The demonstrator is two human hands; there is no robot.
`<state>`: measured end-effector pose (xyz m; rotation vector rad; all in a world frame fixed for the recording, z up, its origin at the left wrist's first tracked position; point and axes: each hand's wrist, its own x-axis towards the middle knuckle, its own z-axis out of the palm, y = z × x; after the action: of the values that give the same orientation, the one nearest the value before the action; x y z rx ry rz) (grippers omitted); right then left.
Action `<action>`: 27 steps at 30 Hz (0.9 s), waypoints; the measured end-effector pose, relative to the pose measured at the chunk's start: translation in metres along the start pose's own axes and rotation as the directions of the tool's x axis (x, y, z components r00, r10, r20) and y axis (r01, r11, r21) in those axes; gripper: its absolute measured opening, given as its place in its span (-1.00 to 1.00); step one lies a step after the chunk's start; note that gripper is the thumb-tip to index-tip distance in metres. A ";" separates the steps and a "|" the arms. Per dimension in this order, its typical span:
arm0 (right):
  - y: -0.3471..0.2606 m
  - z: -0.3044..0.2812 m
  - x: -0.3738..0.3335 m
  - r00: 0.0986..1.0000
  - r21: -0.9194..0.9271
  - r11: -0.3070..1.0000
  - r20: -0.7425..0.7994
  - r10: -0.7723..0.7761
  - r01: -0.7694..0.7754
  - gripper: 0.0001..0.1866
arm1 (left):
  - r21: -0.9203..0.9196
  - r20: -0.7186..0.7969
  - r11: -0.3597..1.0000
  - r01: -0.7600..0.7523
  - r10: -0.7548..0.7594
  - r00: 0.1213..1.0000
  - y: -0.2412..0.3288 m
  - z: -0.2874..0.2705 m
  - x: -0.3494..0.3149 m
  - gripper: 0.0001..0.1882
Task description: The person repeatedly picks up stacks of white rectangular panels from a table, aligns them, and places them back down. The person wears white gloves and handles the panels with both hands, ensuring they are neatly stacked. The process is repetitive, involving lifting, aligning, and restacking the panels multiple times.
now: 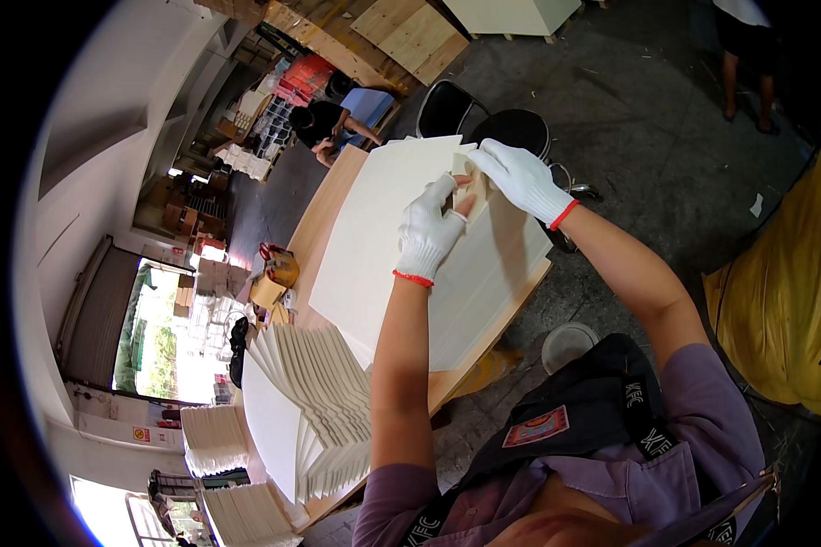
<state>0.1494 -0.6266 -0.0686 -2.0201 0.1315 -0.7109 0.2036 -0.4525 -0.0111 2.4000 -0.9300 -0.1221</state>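
Observation:
My left hand (429, 228) wears a white knit glove with a red cuff, thumb and forefinger tips bare. Those tips are apart and touch a small folded-up part of pale card (463, 164) at the stack's far end. Opposite it, my right hand (517, 180), in a matching glove, has its fingers together over the card's edge; its thumb is hidden. Beneath both hands, large white sheets (374, 255) lie flat on a wooden table (336, 187). Near my left forearm stands a fanned pile of folded white sheets (315, 401).
A black chair (511, 132) stands beyond the table. A yellow sack-like cover (784, 301) is at the right, a pale bucket (570, 345) on the floor near me. More sheet stacks (214, 439) are at lower left. One person (317, 123) sits far off; another (748, 55) stands upper right.

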 end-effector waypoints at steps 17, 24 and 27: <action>-0.001 0.002 0.001 1.000 0.063 0.998 -0.012 0.024 -0.023 -0.52 | -0.005 -0.096 0.990 -0.142 0.141 0.985 -0.004 0.000 -0.003 -0.71; 0.003 0.007 0.000 0.999 0.083 0.996 -0.022 0.044 -0.043 -0.56 | 0.112 -0.087 0.987 -0.116 0.126 0.988 -0.001 0.001 -0.004 -0.65; 0.002 0.005 0.000 0.999 0.096 0.994 -0.025 0.046 -0.043 -0.57 | 0.060 -0.046 0.995 -0.079 0.081 0.996 0.004 -0.001 -0.004 -0.64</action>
<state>0.1520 -0.6244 -0.0725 -1.9113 0.1550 -0.7040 0.1980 -0.4521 -0.0084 2.4034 -1.0184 -0.0073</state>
